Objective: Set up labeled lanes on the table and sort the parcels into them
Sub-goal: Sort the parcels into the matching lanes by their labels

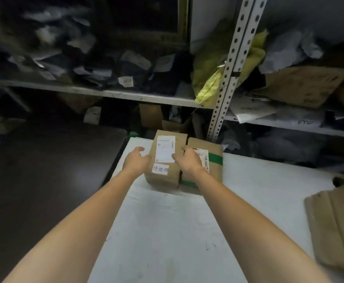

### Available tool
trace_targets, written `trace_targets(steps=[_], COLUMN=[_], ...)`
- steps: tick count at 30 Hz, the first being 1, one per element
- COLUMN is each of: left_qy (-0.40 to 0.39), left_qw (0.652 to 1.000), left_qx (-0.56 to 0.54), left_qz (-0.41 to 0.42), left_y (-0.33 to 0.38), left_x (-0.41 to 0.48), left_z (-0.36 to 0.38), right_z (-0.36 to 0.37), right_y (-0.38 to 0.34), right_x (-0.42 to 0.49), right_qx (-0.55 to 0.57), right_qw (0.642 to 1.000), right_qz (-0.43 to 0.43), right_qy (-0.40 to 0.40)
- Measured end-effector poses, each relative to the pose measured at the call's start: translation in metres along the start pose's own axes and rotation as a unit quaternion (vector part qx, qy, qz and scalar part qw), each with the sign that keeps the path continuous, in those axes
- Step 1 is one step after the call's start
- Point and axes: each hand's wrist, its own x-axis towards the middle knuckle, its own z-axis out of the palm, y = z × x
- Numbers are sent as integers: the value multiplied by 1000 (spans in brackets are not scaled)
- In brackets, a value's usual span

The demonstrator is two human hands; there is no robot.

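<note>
A brown cardboard parcel [166, 172] with a white shipping label and a small white tag with Chinese characters [160, 168] lies at the far left end of the white table [167, 231]. Right beside it, touching, lies a second brown parcel with green tape [214, 160]. My left hand [135, 160] is at the first parcel's left side, fingers loosely curved against it. On that parcel's top right edge rests my right hand [188, 159], its fingers bent over the gap between the two parcels.
Flattened tan cardboard or padded pieces [338, 225] lie at the table's right edge. Metal shelving [226, 84] behind the table holds dark bags, a yellow bag [210, 82] and brown parcels. Dark floor lies left of the table.
</note>
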Motion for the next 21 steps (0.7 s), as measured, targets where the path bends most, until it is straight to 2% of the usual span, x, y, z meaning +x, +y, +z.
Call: trace_targets(steps=[5, 10, 21], left_qy=[-61, -116, -207], left_qw=[998, 989, 967], left_qx=[-23, -95, -143], left_qz=[-8, -4, -50], left_y=[-11, -24, -77], left_x=[53, 82, 57], left_z=[21, 34, -14], right_z=[33, 49, 86], right_y=[-5, -4, -1], right_x=[30, 47, 1], right_qx=[19, 0, 142], right_qw=[994, 985, 969], right_qz=[87, 120, 180], right_qy=[66, 120, 95])
